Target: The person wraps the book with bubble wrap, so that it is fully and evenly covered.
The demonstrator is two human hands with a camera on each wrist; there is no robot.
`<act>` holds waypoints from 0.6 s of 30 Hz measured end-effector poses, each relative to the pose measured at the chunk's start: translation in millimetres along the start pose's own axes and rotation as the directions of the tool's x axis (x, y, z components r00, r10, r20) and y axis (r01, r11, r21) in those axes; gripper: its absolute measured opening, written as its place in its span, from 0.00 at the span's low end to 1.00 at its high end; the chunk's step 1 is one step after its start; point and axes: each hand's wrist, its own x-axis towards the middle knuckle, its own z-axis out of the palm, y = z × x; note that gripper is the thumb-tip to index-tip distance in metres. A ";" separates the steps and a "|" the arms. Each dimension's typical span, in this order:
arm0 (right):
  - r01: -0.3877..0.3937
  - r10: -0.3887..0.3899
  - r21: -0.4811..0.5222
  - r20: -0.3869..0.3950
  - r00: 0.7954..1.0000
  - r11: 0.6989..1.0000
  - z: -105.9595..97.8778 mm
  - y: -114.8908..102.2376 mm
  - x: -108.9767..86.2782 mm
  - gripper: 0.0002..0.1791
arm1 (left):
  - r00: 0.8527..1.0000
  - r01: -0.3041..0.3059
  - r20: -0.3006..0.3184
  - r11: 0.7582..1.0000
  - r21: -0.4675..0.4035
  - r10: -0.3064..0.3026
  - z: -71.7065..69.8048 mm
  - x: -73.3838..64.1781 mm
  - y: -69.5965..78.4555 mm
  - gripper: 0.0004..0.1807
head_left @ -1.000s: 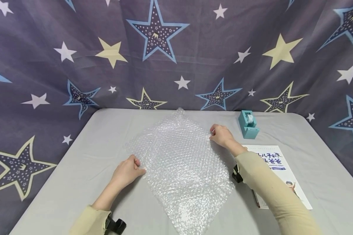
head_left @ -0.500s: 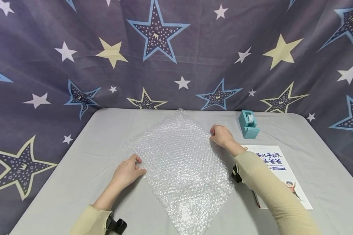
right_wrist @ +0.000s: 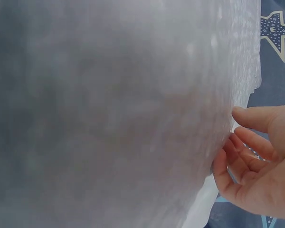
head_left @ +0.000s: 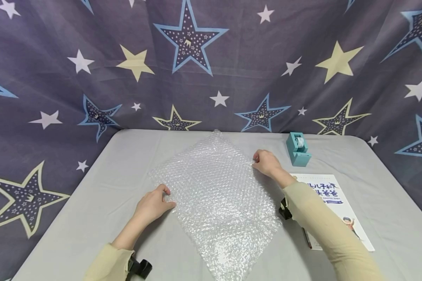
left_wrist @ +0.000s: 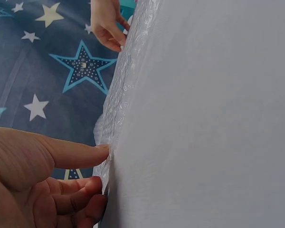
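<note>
Bubble wrap (head_left: 218,195), head view first: spread diamond-wise mid-surface (head_left: 74,234), far corner up by the back edge, near corner cut off by the frame. L grip (head_left: 151,207) is at its near-left edge, R grip (head_left: 267,162) at its far-right edge. Change vs. 0.5 s and 1 s ago: next to none. Hands and sheet hold approx. the same pos.; the whole scene sits a hair further right (prob. head cam drift, not the things moving). So, my read: sheet's being steadied or straightened, no fresh step done. Containers: tape dispenser (head_left: 300,158), back R, w/ a roll of tape (head_left: 300,142) seated in it. Can't tell if the wrap is a single sheet or a pouch; nothing shows inside. Book (head_left: 332,195) lies face up on the R, partly behind the sleeve (head_left: 323,230), apart from the dispenser.

L wrist view: thumb straight out to the wrap's edge, other fingers bent, tips at the edge too, w/ a gap b/w thumb and fingers. Pinching or just touching? Can't tell.

R wrist view: blurry pale sheet fills most of it. Thumb and bent fingers meet its edge, spaced apart; again can't tell if they actually grip it.
</note>
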 end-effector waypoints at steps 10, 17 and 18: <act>0.034 -0.034 0.020 0.009 0.999 0.999 -14.1 11.9 -12.3 0.15 | 1.000 0.008 0.000 1.000 0.010 -0.007 -4.4 2.0 5.0 0.16; 0.073 -0.073 0.040 -0.002 0.997 0.997 -27.6 23.3 -30.9 0.15 | 0.999 -0.045 -0.005 0.999 0.002 0.045 -2.1 9.2 22.0 0.13; 0.076 -0.076 0.042 -0.005 0.997 0.996 -29.5 25.5 -34.0 0.15 | 0.998 -0.055 -0.008 0.998 0.003 0.055 -1.2 10.1 25.2 0.12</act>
